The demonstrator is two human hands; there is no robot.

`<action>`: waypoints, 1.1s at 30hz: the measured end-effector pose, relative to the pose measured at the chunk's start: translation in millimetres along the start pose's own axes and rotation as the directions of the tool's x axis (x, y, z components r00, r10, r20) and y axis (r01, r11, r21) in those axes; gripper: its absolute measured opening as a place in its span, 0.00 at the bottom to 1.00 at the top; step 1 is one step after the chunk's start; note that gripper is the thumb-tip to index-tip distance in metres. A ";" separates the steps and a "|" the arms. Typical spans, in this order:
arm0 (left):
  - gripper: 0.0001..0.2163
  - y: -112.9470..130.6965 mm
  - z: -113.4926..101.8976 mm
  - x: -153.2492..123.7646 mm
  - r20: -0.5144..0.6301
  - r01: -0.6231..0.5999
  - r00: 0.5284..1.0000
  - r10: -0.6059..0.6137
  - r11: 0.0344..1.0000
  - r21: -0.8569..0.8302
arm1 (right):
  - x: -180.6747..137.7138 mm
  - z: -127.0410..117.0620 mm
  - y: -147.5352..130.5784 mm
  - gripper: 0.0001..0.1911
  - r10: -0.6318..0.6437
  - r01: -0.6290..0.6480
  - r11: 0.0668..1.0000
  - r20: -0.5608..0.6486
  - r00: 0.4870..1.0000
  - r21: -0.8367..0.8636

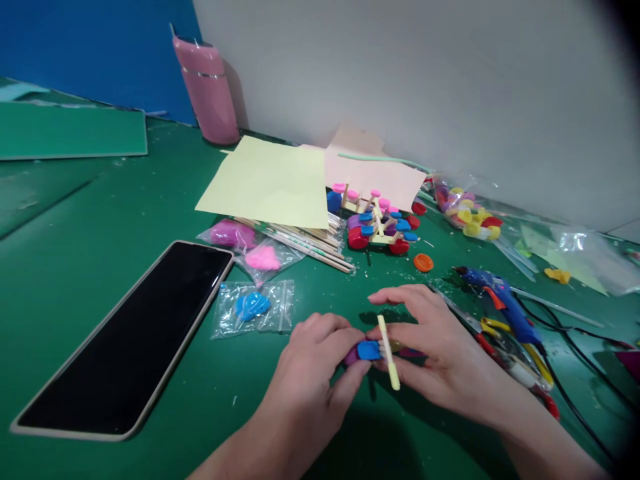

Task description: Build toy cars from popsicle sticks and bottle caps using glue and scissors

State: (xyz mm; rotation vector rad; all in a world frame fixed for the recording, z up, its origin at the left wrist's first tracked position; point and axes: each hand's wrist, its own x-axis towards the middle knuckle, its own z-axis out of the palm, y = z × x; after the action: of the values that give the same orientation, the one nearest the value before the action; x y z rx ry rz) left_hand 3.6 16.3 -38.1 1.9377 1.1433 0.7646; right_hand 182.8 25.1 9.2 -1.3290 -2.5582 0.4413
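Near the front of the green table, both hands meet around a small craft model [369,350] with a blue piece, a purple part and a pale yellow stick [389,353] standing out crosswise. My left hand [320,373] pinches its purple and blue end between thumb and fingers. From the other side, my right hand [425,340] grips the model, its index finger raised and lifted off. Fingers hide much of the model. Just left lies a zip bag with blue clay [253,307]. Behind stand similar little models [380,227] with red wheels and blue and pink pieces.
A phone [125,340] lies at left. Bamboo sticks [305,243], bags of pink clay [263,258], yellow paper [270,180] and a pink tumbler [207,90] are farther back. At right are a blue glue gun [500,300] with its cable, scissors, pliers, and a bag of bottle caps [467,210].
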 end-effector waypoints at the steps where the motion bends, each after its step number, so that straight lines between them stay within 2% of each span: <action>1: 0.06 -0.3 -0.2 0.1 0.005 0.004 1.000 -0.004 1.000 -0.004 | 0.2 0.0 0.1 0.03 0.003 -0.003 1.000 0.003 1.000 0.000; 19: 0.08 -1.2 0.3 1.1 -0.022 -0.006 1.000 0.006 1.000 -0.023 | -1.3 0.6 1.1 0.03 0.002 -0.002 1.000 0.006 1.000 0.012; 29: 0.04 -1.5 4.3 5.1 -0.046 -0.016 0.999 0.016 1.000 0.003 | -2.3 1.4 0.7 0.05 0.007 -0.007 1.000 -0.002 1.000 0.014; 33: 0.09 1.6 2.8 1.4 -0.097 -0.043 0.994 0.045 0.999 0.019 | -2.3 2.3 1.6 0.03 0.015 -0.015 1.000 0.018 1.000 0.014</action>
State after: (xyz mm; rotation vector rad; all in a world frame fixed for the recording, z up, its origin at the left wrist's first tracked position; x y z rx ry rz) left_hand 7.1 16.2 -38.2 1.9641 1.1719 0.8842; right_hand 184.6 23.7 6.3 -1.3464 -2.5560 0.4750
